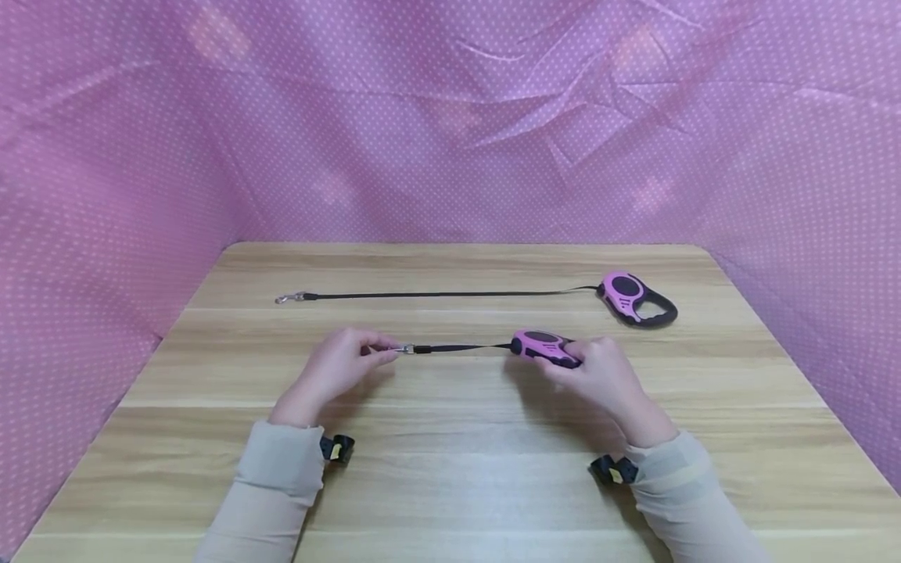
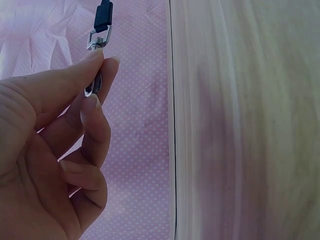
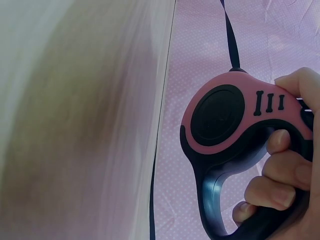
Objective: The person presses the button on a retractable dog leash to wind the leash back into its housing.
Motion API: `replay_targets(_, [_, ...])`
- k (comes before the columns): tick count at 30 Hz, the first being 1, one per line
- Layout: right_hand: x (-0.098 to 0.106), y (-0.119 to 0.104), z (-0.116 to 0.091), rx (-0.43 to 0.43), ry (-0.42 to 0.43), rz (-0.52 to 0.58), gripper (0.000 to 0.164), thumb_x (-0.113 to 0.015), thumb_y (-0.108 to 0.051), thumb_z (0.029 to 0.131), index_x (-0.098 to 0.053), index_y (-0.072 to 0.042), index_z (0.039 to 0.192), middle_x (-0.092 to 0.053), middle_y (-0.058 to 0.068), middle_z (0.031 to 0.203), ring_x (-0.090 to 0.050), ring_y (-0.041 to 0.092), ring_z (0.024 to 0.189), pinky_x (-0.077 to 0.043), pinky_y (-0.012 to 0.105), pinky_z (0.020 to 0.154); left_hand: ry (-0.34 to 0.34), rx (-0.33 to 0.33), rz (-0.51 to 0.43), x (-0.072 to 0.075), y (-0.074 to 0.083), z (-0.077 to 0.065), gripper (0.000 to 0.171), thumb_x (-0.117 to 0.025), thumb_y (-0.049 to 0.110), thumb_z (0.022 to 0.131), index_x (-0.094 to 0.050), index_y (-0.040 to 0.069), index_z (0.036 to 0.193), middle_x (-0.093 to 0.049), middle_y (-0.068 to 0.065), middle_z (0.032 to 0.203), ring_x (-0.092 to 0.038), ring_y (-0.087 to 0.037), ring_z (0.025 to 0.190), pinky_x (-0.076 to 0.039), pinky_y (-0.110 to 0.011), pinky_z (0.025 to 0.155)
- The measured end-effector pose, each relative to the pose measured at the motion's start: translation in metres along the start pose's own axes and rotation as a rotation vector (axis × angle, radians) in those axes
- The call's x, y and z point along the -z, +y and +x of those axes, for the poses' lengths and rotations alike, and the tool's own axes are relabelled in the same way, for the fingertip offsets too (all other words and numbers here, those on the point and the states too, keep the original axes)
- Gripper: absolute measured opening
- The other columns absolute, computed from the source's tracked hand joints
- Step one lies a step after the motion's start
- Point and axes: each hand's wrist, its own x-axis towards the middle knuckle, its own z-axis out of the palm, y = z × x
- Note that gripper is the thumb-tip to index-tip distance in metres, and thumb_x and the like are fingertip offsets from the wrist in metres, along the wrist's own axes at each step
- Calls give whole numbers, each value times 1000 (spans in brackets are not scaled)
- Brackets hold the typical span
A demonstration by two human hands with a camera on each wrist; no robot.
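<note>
My right hand (image 1: 598, 375) grips the black loop handle of a pink and black retractable dog leash (image 1: 545, 348), fingers wrapped through it in the right wrist view. From its casing (image 3: 217, 115) a short black strap (image 1: 461, 348) runs left, slightly twisted. At the strap's other end, my left hand (image 1: 345, 363) pinches the silver metal clip (image 2: 93, 82) between thumb and fingertips. The leash is held up over the table, casting shadows below. Behind it lies a second pink and black retractable leash (image 1: 622, 293), its strap (image 1: 436, 295) drawn out straight leftward to a silver clip (image 1: 288, 298).
Both leashes are over a light wood-grain table (image 1: 450, 469) with rounded far corners. Pink dotted cloth (image 1: 450, 156) hangs around its back and sides. Small black wrist cameras sit by both sleeve cuffs.
</note>
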Motion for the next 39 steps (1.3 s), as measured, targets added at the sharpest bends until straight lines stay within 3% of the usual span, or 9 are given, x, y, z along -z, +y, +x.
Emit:
replay_targets(13, [-3,-2,0,-5,-7,3,35,-75,-36,83,-63,-11,61,-64,-4,52,-46,7,44,-37,22,42,-15,-26,28,-5,2,1,23,-68,34,93,-74,22,111,-73,1,103,-55,-16,74,-46,-30,63])
replay_targets(20, [-4,-4,1,-2,-12,-13,35,-74,-38,83,-63,-11,61,-62,-5,51,-43,7,44,-36,22,43,-9,-62,43,-7,3,2,21,-69,35,92,-75,23,109,-74,4,103,-61,-13,84,-49,-30,72])
replay_targets(27, [-5,-5,1,18,-15,-26,37,-74,-38,83,-60,-14,58,-58,-7,49,-40,6,44,-35,21,43,-22,-56,52,-7,8,0,21,-70,37,91,-75,22,106,-73,5,98,-60,-13,81,-49,-30,70])
replay_targets(35, [-6,-9,1,30,-16,-34,45,-74,-38,83,-49,-16,54,-45,-9,46,-34,4,44,-32,21,44,-14,-84,61,-9,8,1,17,-73,39,88,-76,25,97,-72,10,90,-62,-11,83,-51,-33,78])
replay_targets(39, [-6,-9,1,22,-17,-41,43,-74,-38,83,-51,-15,56,-47,-8,47,-36,5,44,-34,21,44,-11,-81,60,-9,9,1,17,-74,40,88,-76,26,97,-73,10,90,-61,-10,83,-51,-33,78])
